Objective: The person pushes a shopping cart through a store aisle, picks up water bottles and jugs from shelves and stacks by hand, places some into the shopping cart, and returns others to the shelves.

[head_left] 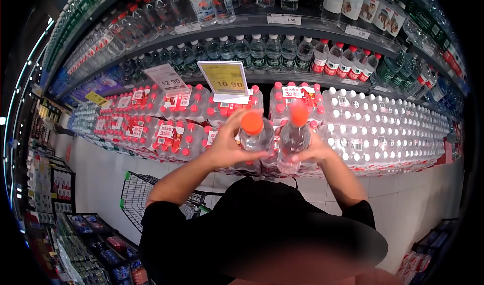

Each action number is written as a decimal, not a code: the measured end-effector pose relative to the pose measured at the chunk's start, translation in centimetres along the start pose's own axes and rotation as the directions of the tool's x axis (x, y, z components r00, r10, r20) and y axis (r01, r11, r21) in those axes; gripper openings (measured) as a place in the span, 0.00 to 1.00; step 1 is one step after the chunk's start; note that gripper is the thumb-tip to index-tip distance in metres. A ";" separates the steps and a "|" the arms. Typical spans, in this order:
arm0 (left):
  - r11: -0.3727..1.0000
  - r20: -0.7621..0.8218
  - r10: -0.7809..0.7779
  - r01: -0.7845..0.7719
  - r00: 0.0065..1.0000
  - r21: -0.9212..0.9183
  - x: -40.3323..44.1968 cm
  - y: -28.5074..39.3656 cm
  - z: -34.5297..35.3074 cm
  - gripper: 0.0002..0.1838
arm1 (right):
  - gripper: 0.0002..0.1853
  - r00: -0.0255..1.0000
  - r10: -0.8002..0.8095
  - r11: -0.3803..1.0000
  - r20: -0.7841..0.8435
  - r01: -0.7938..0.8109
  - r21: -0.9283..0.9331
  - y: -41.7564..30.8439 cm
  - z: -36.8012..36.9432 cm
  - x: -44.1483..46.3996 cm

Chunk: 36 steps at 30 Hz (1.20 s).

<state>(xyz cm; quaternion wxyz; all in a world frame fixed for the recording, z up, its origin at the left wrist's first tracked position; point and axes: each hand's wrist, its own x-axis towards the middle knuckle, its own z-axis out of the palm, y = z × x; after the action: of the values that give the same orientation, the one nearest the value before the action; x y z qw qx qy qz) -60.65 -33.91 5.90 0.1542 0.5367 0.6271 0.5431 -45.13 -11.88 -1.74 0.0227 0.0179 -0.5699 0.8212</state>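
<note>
My left hand (227, 141) is wrapped round a clear water bottle (258, 141) with a wide orange-red cap, which tilts toward me. In my right hand (315, 150) is a second clear bottle (294, 143), slimmer, with a red-orange cap blurred by motion. Both bottles are held side by side, apart from each other, above shrink-wrapped packs of red-capped water bottles (174, 136). Just beyond my left hand stands a yellow price sign (224, 79) reading 10.90.
White-capped bottle packs (375, 128) fill the right of the low display. Shelves behind hold green-labelled bottles (272, 53) and red-capped bottles (335, 60). A wire shopping cart (138, 191) with green corners stands at my left. Another price sign (169, 79) reads 12.90.
</note>
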 end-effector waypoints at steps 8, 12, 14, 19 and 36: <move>0.782 -0.318 0.617 -0.512 0.720 0.356 23.4 1.5 -9.1 0.42 | 0.42 0.562 -0.827 0.267 -0.018 0.364 -0.892 -21.6 -2.8 17.4; 0.799 -0.322 0.597 -0.513 0.734 0.312 31.4 -2.8 -11.0 0.42 | 0.48 0.547 -0.836 0.105 0.033 0.219 -0.970 -26.1 -4.2 23.6; 0.781 -0.359 0.602 -0.434 0.713 0.449 33.5 -4.9 -11.1 0.41 | 0.44 0.552 -0.833 0.167 -0.045 0.173 -0.971 -25.4 -8.6 28.2; 0.875 -0.465 0.412 -0.197 0.784 0.443 37.0 -10.2 -11.6 0.43 | 0.45 0.603 -0.779 0.271 -0.171 0.078 -0.959 -22.8 -11.5 31.6; 0.941 -0.048 0.007 0.010 0.999 0.337 13.3 -0.7 -21.5 0.24 | 0.23 0.709 -0.703 0.162 0.050 0.229 -0.960 -16.1 -13.7 29.6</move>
<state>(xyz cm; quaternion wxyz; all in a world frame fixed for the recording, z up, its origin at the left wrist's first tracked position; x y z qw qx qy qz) -82.71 -33.71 18.26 0.0452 0.5414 0.7147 0.4406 -73.79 7.04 10.16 0.4076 0.0088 -0.8700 0.2771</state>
